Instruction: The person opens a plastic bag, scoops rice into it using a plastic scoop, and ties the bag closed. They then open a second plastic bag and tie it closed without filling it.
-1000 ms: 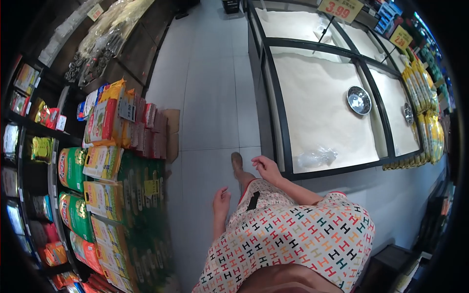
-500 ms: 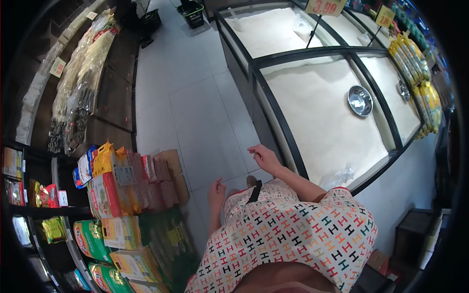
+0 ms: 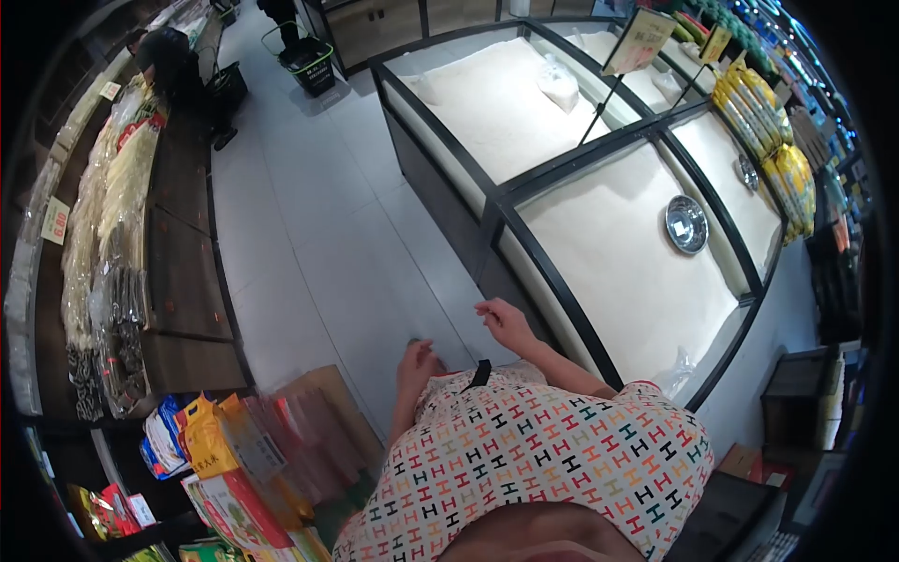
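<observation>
The person's right hand hangs in the air just beside a black-edged bin, its fingers loosely bent and slightly apart. The left hand, left of those fingers and nearer the body, is over the grey floor; its own fingers curl inward, and whether their tips touch cannot be told. The bin lies to the right of the right fingers, filled with white grain. Farther right of those fingertips, well apart from them, a metal bowl sits on the grain, and a clear plastic bag lies in the bin's near corner. To the left of the left fingers are bright packets. Well ahead of both hands' fingers, a shopping basket stands on the floor, and another person in dark clothes is farther left.
</observation>
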Available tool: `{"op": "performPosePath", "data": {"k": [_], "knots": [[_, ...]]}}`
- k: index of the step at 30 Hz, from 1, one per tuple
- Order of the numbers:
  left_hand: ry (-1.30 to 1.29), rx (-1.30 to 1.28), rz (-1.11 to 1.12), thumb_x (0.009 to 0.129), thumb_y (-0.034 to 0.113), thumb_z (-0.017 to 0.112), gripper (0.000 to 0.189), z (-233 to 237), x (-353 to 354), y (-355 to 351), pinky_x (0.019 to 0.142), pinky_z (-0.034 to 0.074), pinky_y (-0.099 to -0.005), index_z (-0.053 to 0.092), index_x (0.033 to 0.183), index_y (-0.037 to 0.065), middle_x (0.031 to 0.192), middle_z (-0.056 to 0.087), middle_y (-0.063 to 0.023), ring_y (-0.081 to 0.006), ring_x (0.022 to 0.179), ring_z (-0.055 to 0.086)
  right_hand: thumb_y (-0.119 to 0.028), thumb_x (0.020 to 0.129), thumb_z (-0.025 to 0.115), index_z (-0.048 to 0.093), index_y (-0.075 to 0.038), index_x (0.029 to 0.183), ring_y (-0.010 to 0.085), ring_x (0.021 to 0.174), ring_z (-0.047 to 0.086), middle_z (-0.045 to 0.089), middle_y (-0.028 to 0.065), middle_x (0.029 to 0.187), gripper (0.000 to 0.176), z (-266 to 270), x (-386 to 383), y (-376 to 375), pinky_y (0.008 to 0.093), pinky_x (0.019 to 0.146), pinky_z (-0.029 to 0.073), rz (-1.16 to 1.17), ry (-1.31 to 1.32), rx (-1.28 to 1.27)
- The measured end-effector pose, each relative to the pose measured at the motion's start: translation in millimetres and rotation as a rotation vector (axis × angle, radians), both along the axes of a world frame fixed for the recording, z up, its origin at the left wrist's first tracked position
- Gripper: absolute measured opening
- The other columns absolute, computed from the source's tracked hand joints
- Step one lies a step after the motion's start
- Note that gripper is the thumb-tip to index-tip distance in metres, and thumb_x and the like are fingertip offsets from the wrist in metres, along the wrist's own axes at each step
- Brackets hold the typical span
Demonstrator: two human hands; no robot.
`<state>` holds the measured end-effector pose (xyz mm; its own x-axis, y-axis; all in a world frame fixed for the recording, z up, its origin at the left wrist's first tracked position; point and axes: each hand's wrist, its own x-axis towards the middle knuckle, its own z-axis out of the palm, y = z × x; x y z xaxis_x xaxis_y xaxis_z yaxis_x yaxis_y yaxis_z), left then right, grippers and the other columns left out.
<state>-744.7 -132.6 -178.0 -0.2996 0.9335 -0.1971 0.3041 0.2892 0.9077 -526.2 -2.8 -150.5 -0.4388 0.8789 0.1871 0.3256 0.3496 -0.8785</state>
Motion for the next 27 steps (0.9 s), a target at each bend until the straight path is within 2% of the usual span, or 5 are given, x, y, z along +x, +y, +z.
{"op": "performPosePath", "data": {"k": [9, 17, 21, 24, 27], "knots": [[-0.041, -0.059, -0.009, 0.09, 0.015, 0.062, 0.034, 26.4, -156.7, 100.5, 0.084, 0.048, -0.0286, 0.06, 0.123, 0.007, 0.105, 0.066, -0.0065, -0.0133, 0.094, 0.061, -0.004, 0.089, 0.052, 0.063, -0.005, 0.112, 0.0257, 0.083, 0.064, 0.064, 0.012, 0.095, 0.025, 25.0, -127.2, 76.6, 0.0323, 0.073, 0.05, -0.063, 0.076, -0.061], [-0.214, -0.104, 0.055, 0.091, 0.017, 0.062, 0.035, -3.4, -195.8, 154.1, 0.081, 0.047, -0.0274, 0.06, 0.124, 0.008, 0.098, 0.065, -0.0037, -0.0107, 0.087, 0.057, -0.004, 0.088, 0.052, 0.065, -0.005, 0.108, 0.026, 0.086, 0.066, 0.065, 0.0131, 0.096, 0.024, 8.7, -188.8, 145.0, 0.0331, 0.076, 0.051, -0.024, 0.042, -0.148], [-0.22, -0.094, -0.025, 0.091, 0.017, 0.062, 0.035, -6.3, -236.6, 230.7, 0.079, 0.047, -0.0269, 0.059, 0.124, 0.007, 0.093, 0.064, -0.004, -0.0108, 0.087, 0.057, -0.004, 0.089, 0.051, 0.065, -0.004, 0.108, 0.0261, 0.088, 0.066, 0.066, 0.0129, 0.096, 0.024, 19.8, -242.0, 237.8, 0.0323, 0.077, 0.052, -0.072, 0.122, -0.125], [-0.18, -0.24, 0.039, 0.092, 0.016, 0.061, 0.037, 13.8, -264.8, 263.2, 0.089, 0.045, -0.0287, 0.057, 0.126, 0.005, 0.108, 0.064, -0.0069, -0.0131, 0.094, 0.057, -0.005, 0.09, 0.052, 0.065, -0.003, 0.108, 0.0222, 0.085, 0.067, 0.067, 0.0123, 0.096, 0.023, 29.1, -288.9, 297.8, 0.0302, 0.076, 0.053, -0.029, 0.176, -0.208], [-0.1, -0.12, 0.113, 0.091, 0.018, 0.062, 0.034, 23.3, -297.0, 335.8, 0.079, 0.048, -0.0281, 0.061, 0.123, 0.009, 0.093, 0.064, -0.0052, -0.0114, 0.086, 0.058, -0.007, 0.093, 0.052, 0.064, 0.0, 0.111, 0.0148, 0.081, 0.067, 0.068, 0.0118, 0.097, 0.023, 39.8, -320.1, 377.8, 0.0264, 0.073, 0.053, -0.015, 0.208, -0.277]]}}
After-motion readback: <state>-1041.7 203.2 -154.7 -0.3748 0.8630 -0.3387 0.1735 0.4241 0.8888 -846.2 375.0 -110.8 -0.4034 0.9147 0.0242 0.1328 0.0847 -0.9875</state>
